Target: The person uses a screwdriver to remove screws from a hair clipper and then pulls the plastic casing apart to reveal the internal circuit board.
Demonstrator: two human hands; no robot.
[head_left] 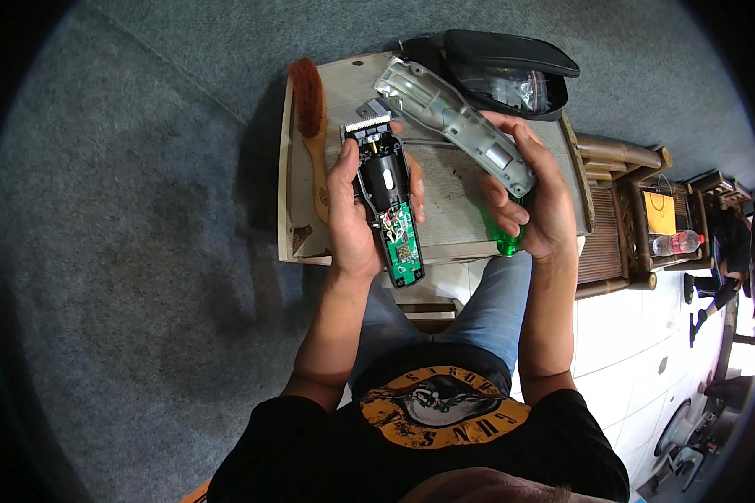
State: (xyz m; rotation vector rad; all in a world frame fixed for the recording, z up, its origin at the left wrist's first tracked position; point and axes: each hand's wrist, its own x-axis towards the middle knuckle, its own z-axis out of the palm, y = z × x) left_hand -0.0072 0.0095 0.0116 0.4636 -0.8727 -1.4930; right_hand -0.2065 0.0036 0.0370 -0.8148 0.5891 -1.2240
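Observation:
My left hand (350, 214) is closed around an opened hair clipper (386, 180), its blade end pointing away from me. The clipper's inside lies bare: a black motor housing, thin wires and a green circuit board (404, 243) at the near end. In my right hand (547, 189) is the clipper's housing shell (457, 117), grey and translucent, held by its near end and slanting toward the far left. A green see-through object (508, 241), perhaps a screwdriver handle, shows below my right fingers; whether they grip it too is unclear.
A wooden table (302, 239) stands before my knees. On its left lies a brush (310, 109) with reddish bristles. An unzipped black case (512, 71) with a plastic bag inside sits at the far right. Beyond are bamboo furniture (600, 226), a bottle (678, 243) and another person.

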